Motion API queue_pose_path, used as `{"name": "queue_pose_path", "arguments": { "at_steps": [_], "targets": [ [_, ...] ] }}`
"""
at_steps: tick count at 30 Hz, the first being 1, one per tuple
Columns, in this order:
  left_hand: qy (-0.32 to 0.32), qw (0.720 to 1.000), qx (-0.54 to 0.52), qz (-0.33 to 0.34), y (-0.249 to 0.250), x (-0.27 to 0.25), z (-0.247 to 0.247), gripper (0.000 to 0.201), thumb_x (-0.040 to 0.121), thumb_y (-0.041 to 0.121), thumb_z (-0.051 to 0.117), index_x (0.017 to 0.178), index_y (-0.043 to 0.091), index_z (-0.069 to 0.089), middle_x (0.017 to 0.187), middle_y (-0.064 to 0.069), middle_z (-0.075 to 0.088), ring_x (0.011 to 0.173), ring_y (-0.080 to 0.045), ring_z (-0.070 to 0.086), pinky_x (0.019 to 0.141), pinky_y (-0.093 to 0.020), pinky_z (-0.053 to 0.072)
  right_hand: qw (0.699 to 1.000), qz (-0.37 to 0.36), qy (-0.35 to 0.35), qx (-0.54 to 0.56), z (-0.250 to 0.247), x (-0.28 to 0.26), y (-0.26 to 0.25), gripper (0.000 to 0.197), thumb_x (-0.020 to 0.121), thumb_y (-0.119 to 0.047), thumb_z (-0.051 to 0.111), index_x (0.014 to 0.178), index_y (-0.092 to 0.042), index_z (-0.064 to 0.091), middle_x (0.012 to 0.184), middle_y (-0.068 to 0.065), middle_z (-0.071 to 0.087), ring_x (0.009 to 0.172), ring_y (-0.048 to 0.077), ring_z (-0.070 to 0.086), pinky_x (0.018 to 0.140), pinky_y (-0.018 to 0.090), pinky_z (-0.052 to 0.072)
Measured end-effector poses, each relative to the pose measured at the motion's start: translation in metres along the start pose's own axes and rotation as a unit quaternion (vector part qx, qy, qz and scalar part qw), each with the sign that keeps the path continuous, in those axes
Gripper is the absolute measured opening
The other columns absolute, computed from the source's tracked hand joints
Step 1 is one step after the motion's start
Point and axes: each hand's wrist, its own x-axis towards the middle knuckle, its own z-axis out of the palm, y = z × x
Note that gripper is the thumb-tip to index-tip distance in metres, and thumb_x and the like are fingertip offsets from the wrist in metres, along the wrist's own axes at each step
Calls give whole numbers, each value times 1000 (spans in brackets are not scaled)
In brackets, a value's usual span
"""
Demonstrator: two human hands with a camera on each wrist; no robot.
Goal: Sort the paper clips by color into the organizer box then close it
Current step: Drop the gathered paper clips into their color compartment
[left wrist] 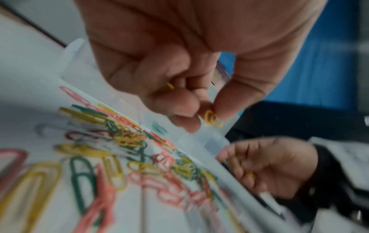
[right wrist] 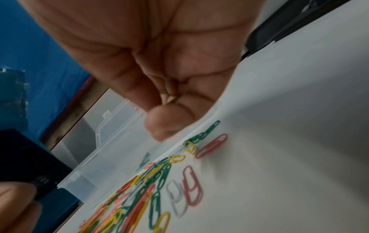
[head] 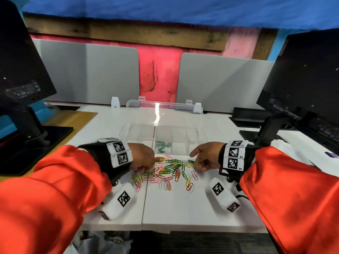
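A loose pile of paper clips (head: 168, 171) in yellow, green, pink, red and white lies on the white desk in front of the clear organizer box (head: 196, 142). The box stands open with its lid (head: 165, 112) raised behind it. Several green clips (head: 162, 146) lie in one middle compartment. My left hand (head: 146, 160) is at the pile's left edge and pinches yellow clips (left wrist: 212, 118) between thumb and fingertips. My right hand (head: 199, 162) hovers at the pile's right edge, fingers curled round a few yellow clips (head: 201, 164). In the right wrist view the right hand (right wrist: 169, 110) is closed above the clips.
Two black monitors on stands flank the desk, one at the left (head: 22, 74) and one at the right (head: 302, 85). Grey divider panels (head: 88, 74) stand behind the box. A seam (head: 145, 202) runs between two desk tops under the pile.
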Motion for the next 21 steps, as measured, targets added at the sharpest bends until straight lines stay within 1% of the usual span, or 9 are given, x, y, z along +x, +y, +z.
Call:
{"name": "queue_pose_path", "arguments": {
  "at_steps": [2, 5, 8, 10, 12, 14, 17, 19, 21],
  "targets": [
    [23, 994, -105, -32, -1, -2, -7, 30, 84, 1, 49, 58, 16, 46, 40, 3, 53, 35, -7, 44, 38, -16, 26, 1000, 14, 4, -26, 2, -1, -2, 33, 88, 17, 33, 78, -4, 56, 69, 14, 49, 50, 19, 53, 49, 23, 49],
    [22, 976, -212, -36, -5, -5, -15, 35, 85, -7, 40, 57, 14, 39, 42, 0, 56, 32, -9, 45, 33, -9, 21, 985, -24, -3, -173, 6, -4, -5, 23, 85, 4, 52, 71, -14, 60, 60, 5, 50, 38, 11, 43, 38, 18, 36],
    [16, 954, -297, -36, -7, -7, -15, 34, 85, -8, 37, 59, 13, 40, 45, -4, 56, 34, -11, 44, 32, -8, 23, 926, -82, -42, -366, 12, -11, -8, 19, 79, -2, 62, 82, -20, 66, 53, -8, 51, 36, 0, 41, 40, 11, 31],
    [17, 944, -328, -41, -7, -8, -15, 32, 86, -9, 35, 67, 13, 48, 46, -5, 53, 32, -10, 42, 32, -8, 26, 890, -107, -79, -437, 18, -13, -10, 24, 80, -3, 65, 99, -16, 70, 48, -12, 52, 35, -5, 44, 43, 7, 31],
    [-2, 937, -347, -40, -6, -11, -15, 36, 88, -9, 32, 78, 14, 57, 50, -5, 49, 32, -8, 40, 32, -8, 27, 868, -116, -96, -472, 23, -15, -10, 27, 82, -6, 64, 108, -13, 69, 46, -12, 52, 39, -3, 44, 44, 6, 30],
    [-29, 930, -364, -32, -7, -14, -17, 41, 88, -8, 27, 81, 12, 62, 49, -3, 47, 32, -8, 39, 32, -9, 27, 850, -122, -96, -503, 25, -15, -10, 25, 84, -9, 63, 107, -17, 68, 55, -10, 47, 44, 2, 42, 45, 7, 30],
    [-38, 913, -405, -34, -13, -15, -18, 38, 84, -6, 22, 68, 6, 54, 45, -3, 45, 30, -10, 38, 32, -7, 26, 831, -119, -88, -536, 28, -13, -9, 16, 84, -14, 64, 92, -28, 61, 64, -11, 45, 54, 3, 40, 52, 12, 32],
    [-44, 899, -435, -33, -15, -16, -20, 33, 82, -3, 22, 63, 7, 48, 47, -5, 45, 31, -12, 39, 31, -6, 27, 825, -112, -84, -548, 29, -11, -9, 15, 84, -17, 65, 89, -30, 57, 66, -12, 45, 56, 3, 40, 55, 14, 32],
    [-41, 901, -431, -33, -15, -17, -22, 32, 83, 0, 24, 64, 7, 48, 50, -4, 46, 31, -11, 39, 31, -7, 26, 818, -107, -76, -560, 29, -10, -8, 13, 85, -17, 64, 87, -28, 56, 66, -13, 45, 57, 2, 40, 54, 13, 31]
  ]
}}
